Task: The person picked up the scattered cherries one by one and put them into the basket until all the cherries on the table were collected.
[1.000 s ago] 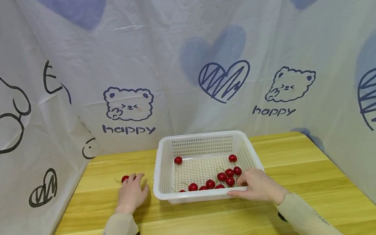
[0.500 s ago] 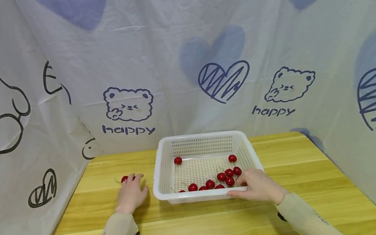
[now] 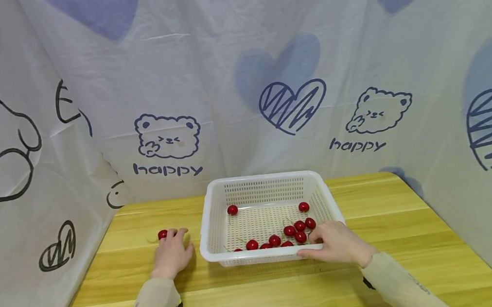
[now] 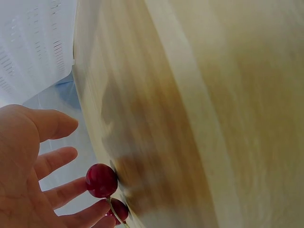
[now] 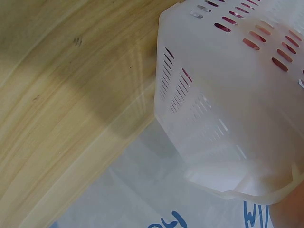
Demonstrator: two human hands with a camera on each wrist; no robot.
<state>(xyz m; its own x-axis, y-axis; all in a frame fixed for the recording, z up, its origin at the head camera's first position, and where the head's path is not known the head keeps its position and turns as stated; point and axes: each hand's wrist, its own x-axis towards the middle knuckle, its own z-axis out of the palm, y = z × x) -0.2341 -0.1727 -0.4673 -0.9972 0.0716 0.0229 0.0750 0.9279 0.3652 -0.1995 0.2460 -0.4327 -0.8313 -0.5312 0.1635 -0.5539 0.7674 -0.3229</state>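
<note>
My left hand (image 3: 170,255) is low over the table, left of a white plastic basket (image 3: 254,253). Its fingers reach out, relaxed, against a red cherry (image 3: 162,234) with a thin stem. In the left wrist view the fingertips touch one cherry (image 4: 101,180), and a second cherry (image 4: 119,210) sits just behind a finger. The thumb stays apart from them. My right hand (image 3: 337,243) grips the basket's near rim at the right corner, thumb outside and fingers curled over inside. Several cherries (image 3: 274,240) lie in the basket, mostly along its near side.
The basket stands on a yellow wooden table (image 3: 258,298), close to its back edge. A pale curtain (image 3: 227,87) with printed hearts and bears hangs behind the table and along both sides.
The cherry at my left fingertips has shifted very slightly, and its stem now points a little lower to the left. My right hand and the basket keep their places.
</note>
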